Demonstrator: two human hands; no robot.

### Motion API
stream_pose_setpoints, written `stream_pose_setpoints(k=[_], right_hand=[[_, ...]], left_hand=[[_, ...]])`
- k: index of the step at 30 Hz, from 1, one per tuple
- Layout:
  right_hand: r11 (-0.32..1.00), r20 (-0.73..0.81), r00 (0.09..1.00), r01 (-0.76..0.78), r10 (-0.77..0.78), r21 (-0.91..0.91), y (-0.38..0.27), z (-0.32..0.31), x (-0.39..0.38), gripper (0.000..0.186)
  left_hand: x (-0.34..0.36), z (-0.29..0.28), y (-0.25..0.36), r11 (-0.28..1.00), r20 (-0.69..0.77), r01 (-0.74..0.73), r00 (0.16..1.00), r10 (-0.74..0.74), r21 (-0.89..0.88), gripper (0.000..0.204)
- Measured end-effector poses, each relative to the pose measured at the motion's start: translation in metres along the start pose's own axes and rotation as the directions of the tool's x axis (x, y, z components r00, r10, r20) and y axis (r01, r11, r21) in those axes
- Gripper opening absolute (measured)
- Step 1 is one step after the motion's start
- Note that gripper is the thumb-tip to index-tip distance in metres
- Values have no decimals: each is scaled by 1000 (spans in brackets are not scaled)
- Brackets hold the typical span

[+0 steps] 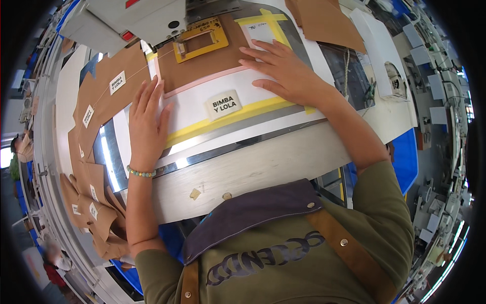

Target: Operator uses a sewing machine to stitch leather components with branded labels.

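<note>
A brown fabric panel (212, 66) lies on a white board (188, 109) edged with pink and yellow strips, under a sewing machine head (136, 23). On the panel rests a yellow template (220, 43) with a rectangular cutout, close to the needle area. My left hand (147, 119) lies flat at the panel's left edge, fingers stretched out. Over the right edge my right hand (286, 71) rests with fingers spread, palm down. Neither hand grips anything. Between them, nearer me, sits a loose white label (224, 104) with dark lettering.
Brown pieces bearing white labels (117, 82) spread along the left and hang in a pile (96, 202) over the table's edge. More brown pieces (326, 23) are stacked at the far right. A blue bin (406, 159) stands by my right elbow.
</note>
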State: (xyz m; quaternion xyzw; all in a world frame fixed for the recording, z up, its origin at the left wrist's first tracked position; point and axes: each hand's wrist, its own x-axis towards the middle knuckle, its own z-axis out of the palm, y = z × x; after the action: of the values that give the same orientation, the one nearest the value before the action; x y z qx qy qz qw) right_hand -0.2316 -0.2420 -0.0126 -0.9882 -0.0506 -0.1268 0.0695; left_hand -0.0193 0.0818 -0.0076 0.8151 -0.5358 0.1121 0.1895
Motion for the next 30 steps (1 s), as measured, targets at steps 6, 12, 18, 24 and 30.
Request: stream_pose_setpoints(k=[6, 12, 18, 24, 30], right_hand=[[999, 32, 999, -30, 29, 25, -1, -6, -2, 57], [999, 44, 999, -25, 23, 48, -3, -8, 1, 54], [1000, 31, 999, -19, 19, -1, -1, -5, 0, 56], [1000, 16, 1000, -6, 6, -12, 1, -2, -3, 56], [999, -22, 999, 37, -38, -40, 4, 4, -3, 56]], left_hand=[[1, 4, 3, 998, 56, -19, 998, 16, 62, 46], [2, -1, 4, 999, 50, -4, 999, 2, 41, 40], [5, -5, 4, 991, 41, 41, 999, -36, -131, 32], [5, -2, 6, 986, 11, 39, 999, -37, -164, 26], [4, -1, 7, 995, 8, 28, 1000, -27, -100, 24]])
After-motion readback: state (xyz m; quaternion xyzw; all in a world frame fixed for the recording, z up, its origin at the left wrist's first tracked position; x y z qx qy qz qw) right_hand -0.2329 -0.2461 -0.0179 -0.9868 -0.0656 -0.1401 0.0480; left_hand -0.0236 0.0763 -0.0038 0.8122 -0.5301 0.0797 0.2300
